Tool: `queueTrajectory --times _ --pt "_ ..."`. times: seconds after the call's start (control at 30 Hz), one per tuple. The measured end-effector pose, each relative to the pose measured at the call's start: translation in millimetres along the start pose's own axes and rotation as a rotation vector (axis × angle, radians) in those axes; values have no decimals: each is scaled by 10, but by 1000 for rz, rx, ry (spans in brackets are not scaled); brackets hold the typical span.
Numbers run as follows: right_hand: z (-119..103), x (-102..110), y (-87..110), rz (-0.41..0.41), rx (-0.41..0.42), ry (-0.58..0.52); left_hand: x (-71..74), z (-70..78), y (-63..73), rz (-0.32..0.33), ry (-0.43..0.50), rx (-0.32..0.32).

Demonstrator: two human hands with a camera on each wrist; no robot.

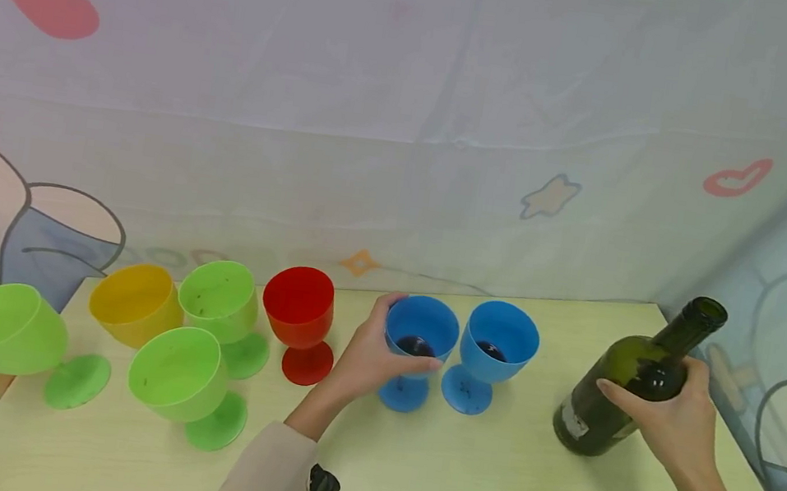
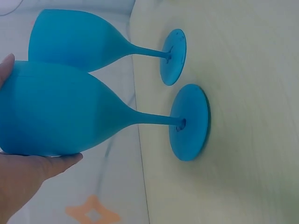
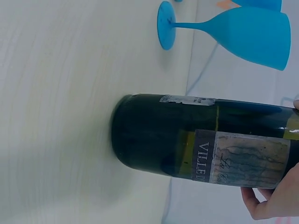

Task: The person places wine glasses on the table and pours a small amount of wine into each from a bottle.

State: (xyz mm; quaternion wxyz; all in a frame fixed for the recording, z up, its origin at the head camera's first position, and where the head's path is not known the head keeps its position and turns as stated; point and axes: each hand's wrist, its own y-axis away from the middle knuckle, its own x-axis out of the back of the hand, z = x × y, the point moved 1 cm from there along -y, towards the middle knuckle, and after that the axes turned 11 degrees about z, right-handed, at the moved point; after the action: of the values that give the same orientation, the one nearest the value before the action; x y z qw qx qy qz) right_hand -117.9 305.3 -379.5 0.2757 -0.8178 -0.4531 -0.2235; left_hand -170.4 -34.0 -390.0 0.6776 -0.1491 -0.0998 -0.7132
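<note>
My left hand (image 1: 376, 355) grips the bowl of a blue plastic goblet (image 1: 431, 323), thumb and fingers on opposite sides. Dark liquid lies in the bottom of this goblet, which stands upright with its foot (image 2: 190, 123) on the table. Just to its right is a second blue goblet (image 1: 507, 333), also with a little dark liquid inside. Farther right, my right hand (image 1: 685, 421) holds a dark green wine bottle (image 1: 590, 408) around its upper body. The bottle is uncorked, and its label (image 3: 250, 158) shows in the right wrist view.
Left of my left hand stands a red goblet (image 1: 298, 316). Beyond it are a yellow goblet (image 1: 137, 307) and three green goblets, one green goblet (image 1: 178, 379) nearest the front. A patterned cloth (image 1: 381, 111) hangs behind the pale wooden table (image 1: 466, 487).
</note>
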Motion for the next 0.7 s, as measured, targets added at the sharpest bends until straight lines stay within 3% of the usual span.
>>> queueTrajectory --times 0.7 --pt "99 38 -7 28 -24 4 -52 -45 -71 -13 37 -11"
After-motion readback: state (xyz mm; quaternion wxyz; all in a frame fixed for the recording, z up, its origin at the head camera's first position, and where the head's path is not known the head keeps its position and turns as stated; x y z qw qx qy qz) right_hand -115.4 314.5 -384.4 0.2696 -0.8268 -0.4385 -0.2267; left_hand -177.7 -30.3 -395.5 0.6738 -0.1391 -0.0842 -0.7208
